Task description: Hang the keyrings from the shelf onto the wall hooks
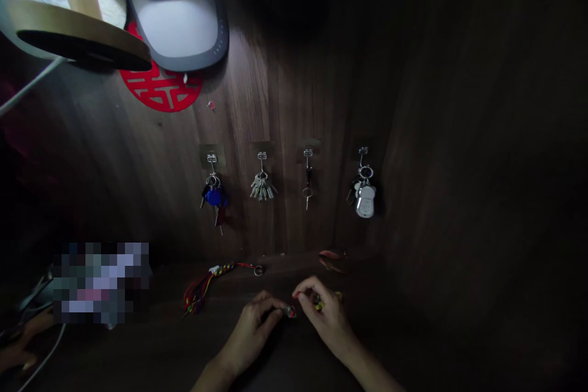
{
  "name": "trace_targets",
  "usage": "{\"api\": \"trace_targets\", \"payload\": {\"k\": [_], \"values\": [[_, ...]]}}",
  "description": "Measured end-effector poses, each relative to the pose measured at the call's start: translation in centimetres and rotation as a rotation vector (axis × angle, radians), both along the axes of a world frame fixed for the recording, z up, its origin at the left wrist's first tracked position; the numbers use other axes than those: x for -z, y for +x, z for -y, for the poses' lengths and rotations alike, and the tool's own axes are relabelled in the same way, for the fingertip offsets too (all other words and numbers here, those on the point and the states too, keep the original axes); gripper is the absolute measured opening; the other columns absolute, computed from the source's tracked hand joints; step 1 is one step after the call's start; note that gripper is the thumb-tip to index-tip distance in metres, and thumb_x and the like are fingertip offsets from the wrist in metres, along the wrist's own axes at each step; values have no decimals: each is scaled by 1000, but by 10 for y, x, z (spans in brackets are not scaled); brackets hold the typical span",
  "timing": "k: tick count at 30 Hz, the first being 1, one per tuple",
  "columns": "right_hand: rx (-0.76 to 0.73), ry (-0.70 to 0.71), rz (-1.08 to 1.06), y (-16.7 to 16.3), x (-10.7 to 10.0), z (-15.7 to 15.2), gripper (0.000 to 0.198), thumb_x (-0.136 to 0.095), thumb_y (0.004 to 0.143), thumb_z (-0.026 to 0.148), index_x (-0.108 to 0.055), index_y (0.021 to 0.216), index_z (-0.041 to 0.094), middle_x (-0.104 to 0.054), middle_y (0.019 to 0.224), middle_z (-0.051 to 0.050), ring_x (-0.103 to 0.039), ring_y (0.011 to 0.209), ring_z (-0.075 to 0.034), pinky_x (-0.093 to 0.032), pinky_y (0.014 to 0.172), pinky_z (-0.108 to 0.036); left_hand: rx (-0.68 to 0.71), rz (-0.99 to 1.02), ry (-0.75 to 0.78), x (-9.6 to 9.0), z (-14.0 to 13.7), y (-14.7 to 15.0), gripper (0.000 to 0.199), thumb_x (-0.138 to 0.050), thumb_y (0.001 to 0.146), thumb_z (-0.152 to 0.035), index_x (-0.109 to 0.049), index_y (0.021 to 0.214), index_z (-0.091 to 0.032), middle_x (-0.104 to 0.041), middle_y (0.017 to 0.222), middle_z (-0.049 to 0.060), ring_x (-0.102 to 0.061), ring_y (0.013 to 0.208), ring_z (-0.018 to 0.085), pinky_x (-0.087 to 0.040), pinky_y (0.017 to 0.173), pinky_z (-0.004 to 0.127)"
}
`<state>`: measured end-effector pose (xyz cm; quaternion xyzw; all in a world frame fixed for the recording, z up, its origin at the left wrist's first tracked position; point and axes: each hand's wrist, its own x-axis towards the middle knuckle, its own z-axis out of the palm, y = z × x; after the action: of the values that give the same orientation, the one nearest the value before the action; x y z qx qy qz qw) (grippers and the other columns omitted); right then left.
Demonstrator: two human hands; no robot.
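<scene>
Red cord (296, 295) is pinched in the curled right hand (329, 317).

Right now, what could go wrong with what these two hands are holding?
The left hand pinches a small item that might slip and be hard to find in this dim light. The red cord pinched by the right hand could slip too.

Gap between left hand (255, 324) and tassel (197, 288)
</scene>
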<state>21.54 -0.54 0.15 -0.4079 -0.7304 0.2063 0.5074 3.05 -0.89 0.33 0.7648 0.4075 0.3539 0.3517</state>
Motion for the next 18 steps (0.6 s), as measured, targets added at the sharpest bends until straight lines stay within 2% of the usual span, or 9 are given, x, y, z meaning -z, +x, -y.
{"api": "trace_targets", "payload": {"k": [3,6,13,18], "values": [[-20,-109,-112,0,-5,2,15,-47,86,29,-54,77,20,-59,72,0,-56,66,-13,-43,61,-22,-24,-6,-5,1,-2,0,27,-46,89,-38,-67,85,-20,-64,86,4,-58,84,17,-43,80,26],[-40,-155,-157,-2,-11,4,17,-48,85,30,-51,72,20,-55,66,2,-54,62,-13,-42,59,-22,-20,-8,2,4,-3,0,27,-45,90,-37,-65,82,-20,-63,84,3,-58,83,16,-42,78,25],[-47,-149,-149,-5,-23,0,19,-49,84,35,-54,75,20,-52,65,2,-51,60,-12,-41,55,-21,-18,4,-10,4,-3,-1,25,-47,89,-35,-65,82,-19,-64,86,4,-59,84,16,-42,77,23],[-10,-82,-134,2,-42,-11,22,-51,84,38,-57,75,19,-52,62,2,-51,57,-12,-41,53,-21,-21,12,-15,3,-3,-3,27,-47,90,-36,-66,82,-19,-66,87,4,-60,84,16,-42,78,23]]}}
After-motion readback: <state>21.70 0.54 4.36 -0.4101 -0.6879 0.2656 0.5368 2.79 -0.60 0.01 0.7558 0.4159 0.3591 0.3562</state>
